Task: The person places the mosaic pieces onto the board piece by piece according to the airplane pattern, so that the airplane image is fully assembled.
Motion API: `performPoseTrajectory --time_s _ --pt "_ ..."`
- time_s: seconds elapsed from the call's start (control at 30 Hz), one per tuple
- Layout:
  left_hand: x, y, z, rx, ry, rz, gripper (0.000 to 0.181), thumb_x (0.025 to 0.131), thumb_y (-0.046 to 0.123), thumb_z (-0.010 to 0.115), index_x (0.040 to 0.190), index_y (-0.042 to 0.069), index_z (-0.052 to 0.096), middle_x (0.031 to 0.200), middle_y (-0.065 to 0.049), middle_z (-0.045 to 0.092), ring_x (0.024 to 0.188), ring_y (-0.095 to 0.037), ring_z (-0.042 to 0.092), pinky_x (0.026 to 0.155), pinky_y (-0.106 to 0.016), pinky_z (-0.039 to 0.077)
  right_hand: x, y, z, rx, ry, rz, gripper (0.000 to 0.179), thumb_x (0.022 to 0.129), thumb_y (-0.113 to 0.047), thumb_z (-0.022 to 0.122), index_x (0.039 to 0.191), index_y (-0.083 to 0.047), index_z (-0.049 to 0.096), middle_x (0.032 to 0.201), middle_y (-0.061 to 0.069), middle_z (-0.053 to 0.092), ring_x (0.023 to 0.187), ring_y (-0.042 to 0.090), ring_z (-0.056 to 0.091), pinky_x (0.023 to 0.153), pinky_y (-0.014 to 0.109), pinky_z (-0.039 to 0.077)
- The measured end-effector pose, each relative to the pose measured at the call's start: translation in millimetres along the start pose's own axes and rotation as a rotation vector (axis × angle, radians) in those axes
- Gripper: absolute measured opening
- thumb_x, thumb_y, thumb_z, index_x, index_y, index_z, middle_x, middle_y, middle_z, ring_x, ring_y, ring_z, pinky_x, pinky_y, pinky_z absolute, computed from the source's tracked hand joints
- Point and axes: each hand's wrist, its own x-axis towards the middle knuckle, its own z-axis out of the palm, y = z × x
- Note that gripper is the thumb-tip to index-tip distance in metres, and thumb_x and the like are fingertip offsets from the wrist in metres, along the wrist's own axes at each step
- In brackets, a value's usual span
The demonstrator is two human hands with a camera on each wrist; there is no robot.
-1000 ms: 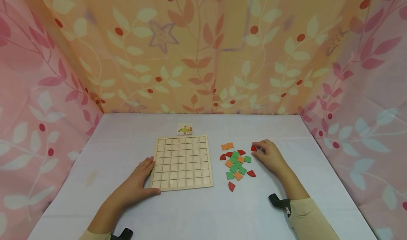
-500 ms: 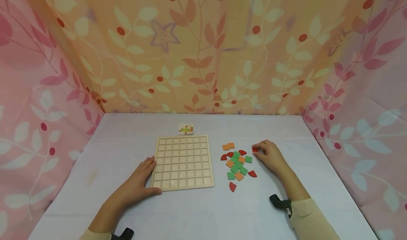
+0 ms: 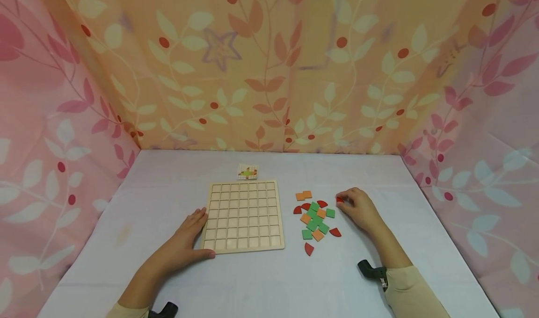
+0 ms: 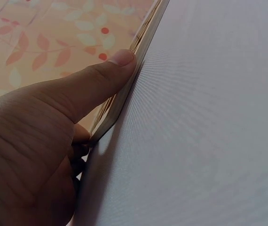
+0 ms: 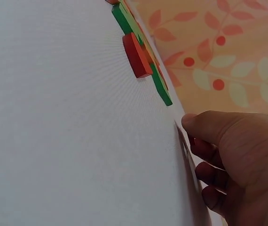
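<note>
My left hand (image 3: 183, 238) rests at the near left corner of a wooden grid board (image 3: 244, 217), fingers extended along its left side. In the left wrist view the thumb (image 4: 117, 66) lies against the board's front edge (image 4: 120, 101). Right of the loose pieces, my right hand (image 3: 358, 208) pinches a red quarter-circle tile (image 3: 339, 199) between thumb and fingers. Most of that tile is hidden by the fingers; in the right wrist view the thumb (image 5: 204, 125) covers it. Green square tiles (image 3: 314, 221), orange square tiles (image 3: 317, 235) and other red quarter-circle tiles (image 3: 309, 249) lie between board and right hand.
A small pattern card (image 3: 247, 172) with a coloured figure on a grid lies just behind the board. White cloth (image 3: 261, 285) covers the table, and floral fabric walls (image 3: 269, 75) stand at its back and sides.
The right fingers have shifted the red quarter-circle tile slightly, so less of it shows. The left hand stays at the board's corner, and the whole head view has drifted a little.
</note>
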Motion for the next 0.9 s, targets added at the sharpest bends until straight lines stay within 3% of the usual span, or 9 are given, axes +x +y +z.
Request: performPoseTrajectory --time_s 0.43,0.63,0.9 --pt "-1.2 -0.3 1.3 -0.009 0.002 -0.008 0.121 0.072 0.064 0.083 0.158 -0.004 0.032 0.17 -0.016 0.022 0.157 -0.039 0.013 0.122 -0.065 0.019 -4.1 -20 -13 0.006 0.033 0.04 0.027 0.096 -0.021 0.074 0.121 -0.01 0.074 0.11 0.007 0.067 0.097 0.025 0.057 0.084 0.04 0.052" --pt "-0.4 -1.1 0.9 -0.005 -0.015 -0.026 0.123 0.071 0.068 0.081 0.159 -0.001 0.03 0.17 -0.015 0.02 0.158 -0.038 0.011 0.122 -0.065 0.018 -5.6 -37 -25 -0.001 0.041 -0.033 0.029 0.095 -0.018 0.075 0.122 -0.008 0.073 0.112 0.009 0.069 0.1 0.027 0.059 0.088 0.044 0.053" --pt "-1.6 -2.3 1.6 -0.006 -0.009 -0.012 0.121 0.072 0.067 0.081 0.16 0.0 0.03 0.171 -0.013 0.02 0.158 -0.037 0.012 0.123 -0.063 0.017 -1.3 -63 -25 0.032 0.044 -0.063 0.03 0.094 -0.02 0.076 0.123 -0.01 0.073 0.113 0.006 0.069 0.1 0.027 0.058 0.087 0.044 0.053"
